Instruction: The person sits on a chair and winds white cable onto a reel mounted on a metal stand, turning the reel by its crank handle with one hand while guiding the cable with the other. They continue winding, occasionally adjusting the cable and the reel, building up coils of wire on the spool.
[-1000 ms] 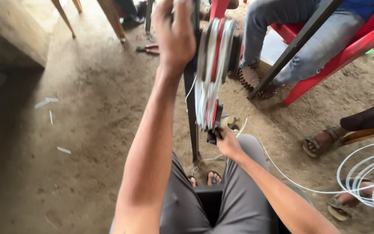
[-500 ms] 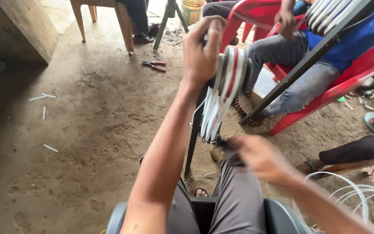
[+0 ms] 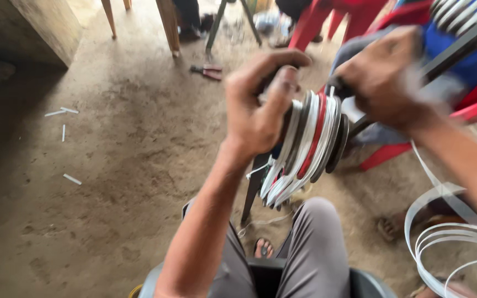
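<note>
Both hands raised ahead on outstretched forearms: left hand [image 3: 258, 107] curled, thumb pressing down; right hand [image 3: 382, 77] clenched, knuckles up, motion-blurred.

I see a reel [image 3: 305, 149] w/ dark matt discs, wound w/ smooth white & red plastic-looking strip. Loose strip [image 3: 443, 232] is glossy white, flat. Floor [image 3: 111, 165] looks rough matt dirt or concrete. Trousers [image 3: 316, 248] are grey cloth. Chair [image 3: 470, 105] is glossy red plastic.
</note>
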The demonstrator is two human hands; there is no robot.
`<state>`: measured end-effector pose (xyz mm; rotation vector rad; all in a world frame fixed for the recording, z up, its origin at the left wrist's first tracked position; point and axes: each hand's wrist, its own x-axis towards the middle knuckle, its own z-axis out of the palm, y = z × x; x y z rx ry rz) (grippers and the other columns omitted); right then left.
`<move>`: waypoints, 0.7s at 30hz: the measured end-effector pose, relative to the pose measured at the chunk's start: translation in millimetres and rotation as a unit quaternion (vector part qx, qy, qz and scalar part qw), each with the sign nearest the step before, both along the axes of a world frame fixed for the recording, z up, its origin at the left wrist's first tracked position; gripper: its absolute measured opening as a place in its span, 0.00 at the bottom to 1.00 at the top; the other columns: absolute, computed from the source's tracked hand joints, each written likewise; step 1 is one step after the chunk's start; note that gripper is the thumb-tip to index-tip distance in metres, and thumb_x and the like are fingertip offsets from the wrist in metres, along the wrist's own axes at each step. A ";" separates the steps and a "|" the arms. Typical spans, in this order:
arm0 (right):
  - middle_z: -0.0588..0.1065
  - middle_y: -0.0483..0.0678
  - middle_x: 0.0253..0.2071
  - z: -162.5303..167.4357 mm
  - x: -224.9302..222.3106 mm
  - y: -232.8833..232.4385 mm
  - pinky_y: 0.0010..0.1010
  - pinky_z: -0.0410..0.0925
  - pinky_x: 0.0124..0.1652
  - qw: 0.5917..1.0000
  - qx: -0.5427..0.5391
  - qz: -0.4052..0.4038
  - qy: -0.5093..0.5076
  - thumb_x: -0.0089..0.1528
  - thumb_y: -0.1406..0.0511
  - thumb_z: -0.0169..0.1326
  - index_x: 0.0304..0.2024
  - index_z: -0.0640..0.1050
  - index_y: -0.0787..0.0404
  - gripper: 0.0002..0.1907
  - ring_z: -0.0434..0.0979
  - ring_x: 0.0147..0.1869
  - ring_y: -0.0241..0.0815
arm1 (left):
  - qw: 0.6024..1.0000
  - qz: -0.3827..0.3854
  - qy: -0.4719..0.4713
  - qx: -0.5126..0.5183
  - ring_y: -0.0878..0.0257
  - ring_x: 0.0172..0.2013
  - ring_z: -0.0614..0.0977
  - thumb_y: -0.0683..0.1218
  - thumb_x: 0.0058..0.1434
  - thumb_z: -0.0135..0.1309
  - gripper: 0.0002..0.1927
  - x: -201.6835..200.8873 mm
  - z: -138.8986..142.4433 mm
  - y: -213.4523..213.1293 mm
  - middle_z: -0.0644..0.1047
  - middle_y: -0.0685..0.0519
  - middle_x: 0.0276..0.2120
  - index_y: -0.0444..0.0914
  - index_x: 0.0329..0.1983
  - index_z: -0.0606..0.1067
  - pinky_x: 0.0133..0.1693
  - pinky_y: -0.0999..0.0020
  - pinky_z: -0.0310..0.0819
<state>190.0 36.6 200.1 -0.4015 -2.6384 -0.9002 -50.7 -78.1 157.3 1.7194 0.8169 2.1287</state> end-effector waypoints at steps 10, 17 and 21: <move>0.77 0.56 0.48 -332.5 -30.8 -23.0 0.48 0.60 0.59 0.877 -0.439 -0.100 0.168 0.60 0.66 0.54 0.51 0.79 0.56 0.16 0.74 0.51 0.57 | 0.997 0.024 0.037 0.059 0.65 0.35 0.85 0.48 0.82 0.38 0.15 -44.5 -24.0 33.4 0.80 0.47 0.40 0.35 0.57 0.73 0.35 0.70 0.79; 0.70 0.54 0.24 -349.5 -31.3 -89.1 0.47 0.54 0.41 0.839 -0.494 -0.113 0.197 0.60 0.70 0.51 0.37 0.76 0.56 0.05 0.67 0.32 0.53 | 0.997 -0.005 -0.059 0.046 0.59 0.27 0.84 0.52 0.80 0.39 0.19 -58.9 -26.4 65.2 0.81 0.46 0.29 0.35 0.44 0.77 0.27 0.64 0.80; 0.72 0.57 0.27 -311.1 -29.5 -135.4 0.47 0.60 0.44 0.810 -0.539 -0.202 0.111 0.61 0.69 0.50 0.32 0.73 0.61 0.02 0.70 0.35 0.57 | 0.990 0.133 -0.015 0.053 0.63 0.25 0.80 0.50 0.77 0.43 0.19 -54.6 -20.3 72.6 0.79 0.51 0.24 0.36 0.35 0.76 0.29 0.66 0.71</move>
